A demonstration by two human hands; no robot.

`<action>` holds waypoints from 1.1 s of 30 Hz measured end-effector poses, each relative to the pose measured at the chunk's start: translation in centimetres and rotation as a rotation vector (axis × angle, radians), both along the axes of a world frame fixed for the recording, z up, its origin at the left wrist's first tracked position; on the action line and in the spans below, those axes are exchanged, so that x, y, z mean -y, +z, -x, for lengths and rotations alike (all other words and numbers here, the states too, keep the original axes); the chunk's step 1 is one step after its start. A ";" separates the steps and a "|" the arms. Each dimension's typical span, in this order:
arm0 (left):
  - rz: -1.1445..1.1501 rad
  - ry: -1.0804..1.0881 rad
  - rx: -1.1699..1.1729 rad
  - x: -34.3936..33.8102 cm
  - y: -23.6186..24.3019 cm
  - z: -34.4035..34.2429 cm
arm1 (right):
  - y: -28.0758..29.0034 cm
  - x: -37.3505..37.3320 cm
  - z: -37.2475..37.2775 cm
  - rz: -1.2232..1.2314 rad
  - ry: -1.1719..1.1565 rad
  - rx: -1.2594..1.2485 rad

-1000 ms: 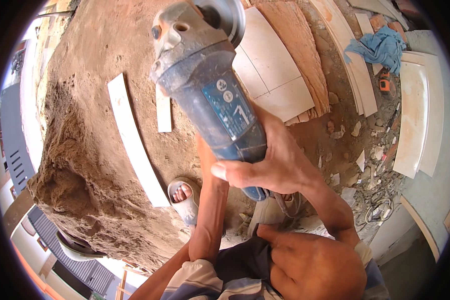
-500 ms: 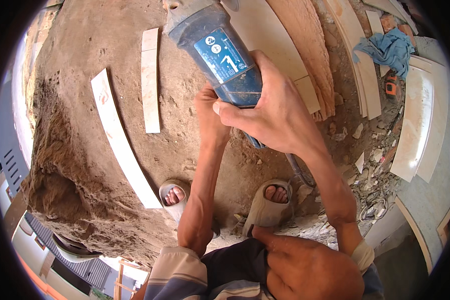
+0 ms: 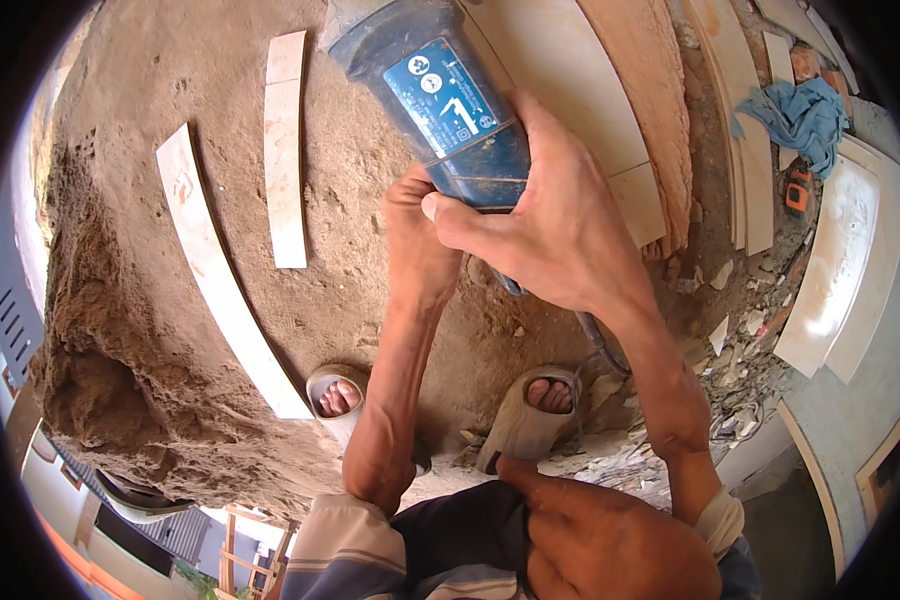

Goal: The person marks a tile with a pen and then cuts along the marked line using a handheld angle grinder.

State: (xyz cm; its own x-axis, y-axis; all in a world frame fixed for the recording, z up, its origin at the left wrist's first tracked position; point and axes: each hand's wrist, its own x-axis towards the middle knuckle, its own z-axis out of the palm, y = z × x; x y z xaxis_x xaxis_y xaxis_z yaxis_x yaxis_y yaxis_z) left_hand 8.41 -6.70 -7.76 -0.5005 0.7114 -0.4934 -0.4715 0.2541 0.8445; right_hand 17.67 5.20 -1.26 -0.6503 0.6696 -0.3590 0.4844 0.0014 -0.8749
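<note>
Your right hand (image 3: 552, 220) was wrapped around the blue power tool (image 3: 440, 105) above the dirt ground (image 3: 355, 190) — your left hand (image 3: 420, 230), just beside it, was partly hidden, its grip impossible to tell.

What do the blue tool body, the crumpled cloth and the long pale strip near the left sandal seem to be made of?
Tool body: probably hard plastic, semi-matte, dusty, with moulded seams. Cloth: matte fabric, judging by soft folds. Strip: perhaps ceramic tile, smooth-faced, thin, crisp-edged.
</note>
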 end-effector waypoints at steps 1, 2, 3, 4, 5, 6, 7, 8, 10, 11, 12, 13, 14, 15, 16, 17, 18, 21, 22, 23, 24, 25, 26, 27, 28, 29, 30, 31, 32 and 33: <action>-0.009 -0.029 0.002 0.1 -0.1 0.3 | 0.0 -0.1 0.1 0.013 0.001 0.001; -0.019 -0.056 0.004 0.1 -0.2 0.6 | 0.2 -0.2 0.2 0.026 0.002 0.002; -0.063 -0.106 -0.001 0.2 -0.7 1.2 | 0.3 -0.3 0.2 0.036 0.000 0.005; -0.108 -0.131 -0.022 0.1 -0.9 1.5 | 0.2 -0.3 0.2 0.026 -0.002 0.000; -0.153 -0.154 -0.044 0.1 -1.2 1.8 | 0.1 -0.4 0.2 0.016 -0.005 -0.005; -0.199 -0.152 -0.082 0.1 -1.2 1.9 | 0.1 -0.3 0.3 0.007 -0.007 -0.010; -0.191 -0.155 -0.090 0.1 -1.1 2.0 | -0.2 -0.3 0.3 0.004 -0.008 -0.017; -0.183 -0.159 -0.098 0.1 -1.0 2.1 | -0.6 -0.3 0.3 0.001 -0.008 -0.024; -0.065 -0.181 -0.055 -0.1 -0.2 2.2 | -0.8 -0.4 0.2 -0.011 -0.014 -0.033; -0.056 -0.102 -0.075 0.1 0.1 1.5 | -0.8 -0.4 0.1 -0.018 -0.019 -0.036; -0.049 -0.023 -0.095 0.5 0.5 0.2 | -0.7 -0.5 0.0 -0.027 -0.025 -0.039; -0.041 0.056 -0.114 0.9 0.7 -1.1 | -0.7 -0.5 0.0 -0.032 -0.023 -0.043; 0.000 0.099 -0.107 1.3 0.9 -2.4 | -0.5 -0.5 0.0 -0.038 -0.021 -0.047; 0.046 0.149 -0.105 1.9 1.2 -3.7 | -0.3 -0.3 0.1 -0.040 -0.013 -0.055; 0.088 0.195 -0.099 2.5 1.4 -4.7 | 0.1 -0.4 0.1 -0.015 -0.011 -0.041; 0.079 0.146 -0.091 3.4 1.1 -5.4 | 0.6 -0.5 0.1 0.011 -0.009 -0.027; 0.065 0.094 -0.084 4.0 0.7 -5.9 | 0.9 -0.7 0.1 0.031 -0.008 -0.013; -0.003 -0.205 -0.271 5.0 -0.3 -5.7 | 0.6 -0.5 0.1 0.003 -0.019 -0.043; -0.008 -0.305 -0.328 5.0 -0.5 -5.2 | 0.5 -0.4 0.0 -0.004 -0.023 -0.047; -0.014 -0.399 -0.383 5.1 -0.6 -4.9 | 0.6 -0.4 -0.1 -0.013 -0.026 -0.046; -0.003 -0.470 -0.400 4.6 -0.8 -4.4 | 0.7 -0.4 -0.1 -0.023 -0.029 -0.048; 0.010 -0.542 -0.416 4.3 -1.0 -3.9 | 0.8 -0.4 0.0 -0.022 -0.023 -0.041; -0.006 -0.562 -0.470 4.0 -0.9 -3.5 | 0.8 -0.4 0.1 -0.021 -0.018 -0.035; -0.023 -0.583 -0.521 3.9 -0.9 -3.2 | 0.6 -0.4 0.1 -0.020 -0.012 -0.024; -0.039 -0.604 -0.571 3.8 -1.0 -3.1 | 0.4 -0.3 0.2 -0.023 -0.015 -0.027; -0.131 -0.574 -0.784 4.1 -1.9 -3.2 | 0.2 -0.2 0.3 -0.026 -0.017 -0.030; -0.221 -0.537 -0.998 4.3 -2.9 -3.3 | 0.1 -0.1 0.4 -0.027 -0.018 -0.035; -0.256 -0.520 -1.071 4.8 -3.5 -3.3 | 0.2 -0.1 0.5 -0.031 -0.014 -0.033; -0.288 -0.501 -1.145 5.2 -4.0 -3.3 | 0.4 -0.2 0.6 -0.036 -0.010 -0.031; -0.270 -0.508 -1.075 4.7 -3.4 -3.0 | 0.3 -0.2 0.5 -0.043 -0.009 -0.024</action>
State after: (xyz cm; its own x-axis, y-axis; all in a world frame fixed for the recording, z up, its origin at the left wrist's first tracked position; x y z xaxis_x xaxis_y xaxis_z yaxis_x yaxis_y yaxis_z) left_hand 11.43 -11.44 -11.19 -0.1982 0.9606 0.1948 0.6022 -0.0374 0.7975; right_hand 17.18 5.40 -0.99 -0.6523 0.6898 -0.3141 0.4636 0.0353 -0.8854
